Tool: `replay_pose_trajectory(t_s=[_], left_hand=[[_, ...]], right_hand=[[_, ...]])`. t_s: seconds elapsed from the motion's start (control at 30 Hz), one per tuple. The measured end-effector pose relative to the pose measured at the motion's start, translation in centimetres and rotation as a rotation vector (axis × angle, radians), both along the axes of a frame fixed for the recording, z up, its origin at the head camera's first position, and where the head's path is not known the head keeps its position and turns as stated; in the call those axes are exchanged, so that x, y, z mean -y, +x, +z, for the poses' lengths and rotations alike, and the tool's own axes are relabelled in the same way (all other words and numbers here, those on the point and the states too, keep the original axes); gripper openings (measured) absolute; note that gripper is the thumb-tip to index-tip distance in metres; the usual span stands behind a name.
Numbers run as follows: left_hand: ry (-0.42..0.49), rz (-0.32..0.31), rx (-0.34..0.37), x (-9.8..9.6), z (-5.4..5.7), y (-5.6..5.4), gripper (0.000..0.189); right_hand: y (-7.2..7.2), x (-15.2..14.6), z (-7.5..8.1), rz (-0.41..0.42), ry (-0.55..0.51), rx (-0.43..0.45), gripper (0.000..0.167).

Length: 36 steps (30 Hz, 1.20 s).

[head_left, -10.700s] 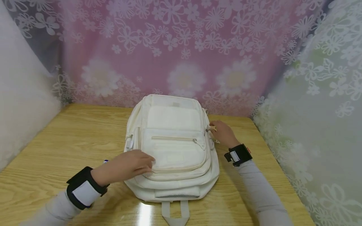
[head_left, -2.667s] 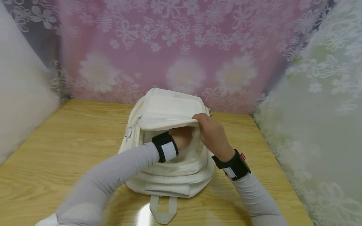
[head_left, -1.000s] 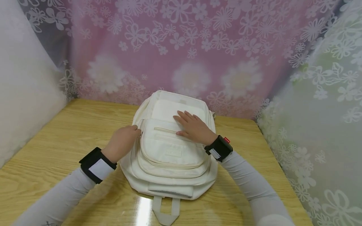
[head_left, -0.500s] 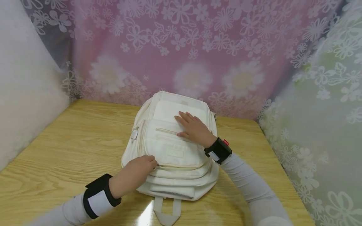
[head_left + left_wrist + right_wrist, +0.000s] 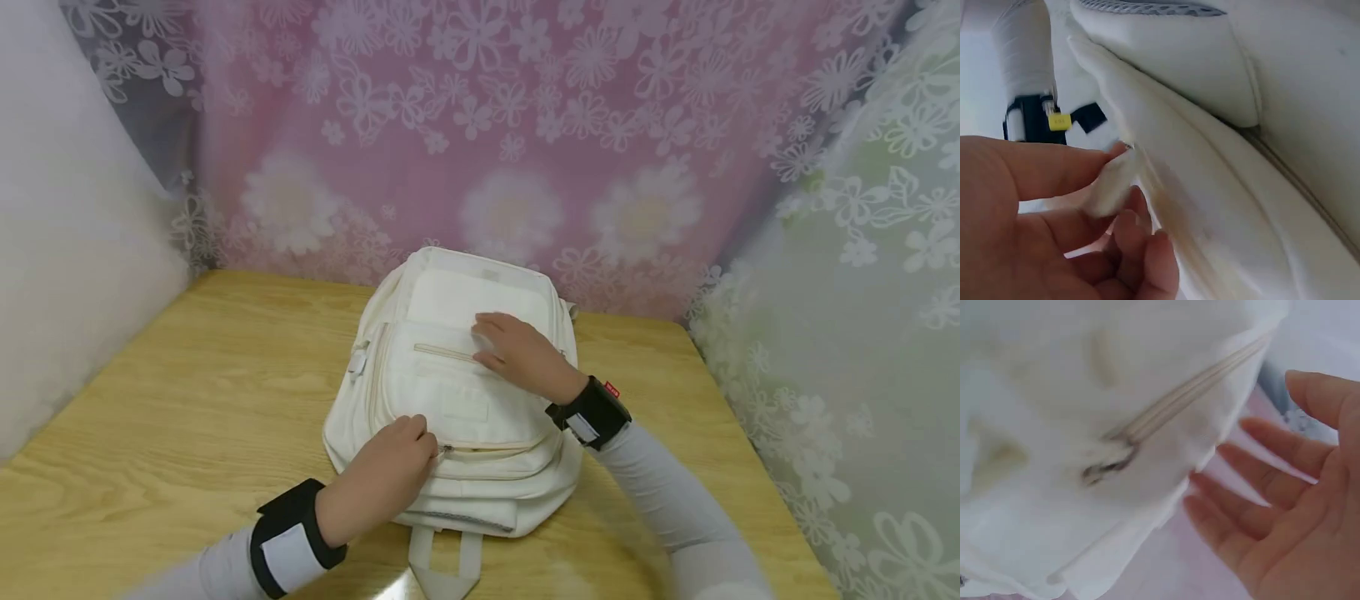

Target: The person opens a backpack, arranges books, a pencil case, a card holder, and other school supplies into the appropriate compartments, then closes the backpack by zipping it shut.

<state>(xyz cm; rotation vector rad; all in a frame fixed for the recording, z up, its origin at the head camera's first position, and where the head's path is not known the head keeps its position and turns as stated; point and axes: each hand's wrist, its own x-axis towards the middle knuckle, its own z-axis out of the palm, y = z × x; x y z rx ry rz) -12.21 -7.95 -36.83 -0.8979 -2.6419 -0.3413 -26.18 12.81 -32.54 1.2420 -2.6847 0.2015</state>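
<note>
A cream-white backpack (image 5: 420, 392) lies front side up on the table, its carry handle (image 5: 446, 575) toward me. My left hand (image 5: 382, 475) is at the lower edge of the front pocket, next to a metal zipper slider (image 5: 446, 450). In the left wrist view its thumb and fingers pinch a pale zipper pull (image 5: 1113, 184). Over the upper front panel is my right hand (image 5: 525, 358), fingers extended and holding nothing. The right wrist view has those fingers beside the bag's fabric, near a short pocket zipper (image 5: 1191, 394); whether they touch it I cannot tell.
The wooden table (image 5: 225, 375) extends around the bag. A pink floral curtain (image 5: 420, 192) hangs behind it, with pale curtains on the left (image 5: 75, 250) and right (image 5: 847, 350). A small tag (image 5: 357, 363) hangs at the bag's left side.
Earlier my right hand raised the pocket flap with my left hand inside; the flap now lies down. My left hand has since moved from the bag's left side down and rightward along the zipper.
</note>
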Motion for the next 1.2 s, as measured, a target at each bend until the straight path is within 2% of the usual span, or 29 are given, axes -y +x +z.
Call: replay_pose_trajectory(t_s=[0.03, 0.1, 0.17, 0.23, 0.3, 0.37, 0.47, 0.5, 0.57, 0.63, 0.7, 0.8, 0.9, 1.07, 1.2], left_hand=[[0.03, 0.006, -0.005, 0.2, -0.1, 0.2, 0.01], [0.078, 0.043, 0.043, 0.4, 0.1, 0.6, 0.014], [0.107, 0.088, 0.129, 0.4, 0.7, 1.0, 0.014], [0.129, 0.111, 0.175, 0.4, 1.2, 1.3, 0.016], [0.145, 0.103, 0.193, 0.2, 1.6, 1.4, 0.018], [0.156, 0.055, 0.175, 0.1, 1.9, 1.4, 0.018], [0.151, -0.072, 0.119, 0.6, 1.8, 0.8, 0.011], [0.139, -0.118, 0.081, 1.0, 1.7, 0.4, 0.01], [0.105, -0.186, -0.017, 2.1, 1.4, -0.6, 0.022], [0.046, -0.203, -0.125, 3.4, 0.9, -1.8, 0.037], [-0.014, -0.197, -0.185, 4.5, 0.4, -3.1, 0.046], [-0.089, -0.191, -0.214, 5.4, -0.5, -4.4, 0.048], [-0.115, -0.204, -0.23, 5.5, -1.2, -5.0, 0.041], [-0.118, -0.191, -0.215, 5.2, -1.7, -5.0, 0.032], [-0.092, -0.181, -0.185, 5.2, -1.8, -4.8, 0.03]], right_hand=[[0.8, 0.0, 0.0, 0.041, -0.02, 0.0, 0.04], [2.6, 0.0, 0.1, 0.127, -0.023, 0.052, 0.032], [4.5, 0.3, 0.0, 0.2, 0.023, 0.156, 0.031], [6.2, 0.7, -0.3, 0.247, 0.087, 0.255, 0.034], [7.4, 1.2, -0.8, 0.259, 0.153, 0.309, 0.03], [8.2, 1.7, -1.4, 0.266, 0.178, 0.297, 0.018], [8.8, 1.9, -1.9, 0.246, 0.161, 0.271, 0.001], [8.9, 1.9, -1.9, 0.242, 0.145, 0.271, 0.005], [9.1, 1.6, -1.8, 0.236, 0.118, 0.293, 0.007], [9.2, 1.1, -1.8, 0.229, 0.091, 0.337, 0.003], [9.4, 0.5, -1.7, 0.223, 0.056, 0.393, 0.007], [9.6, -0.1, -1.9, 0.217, 0.012, 0.429, 0.015], [9.8, -0.3, -2.2, 0.219, -0.004, 0.409, 0.015], [10.1, -1.5, -2.4, 0.163, -0.015, 0.408, 0.016], [10.4, -4.1, -2.3, 0.089, -0.032, 0.408, 0.018]])
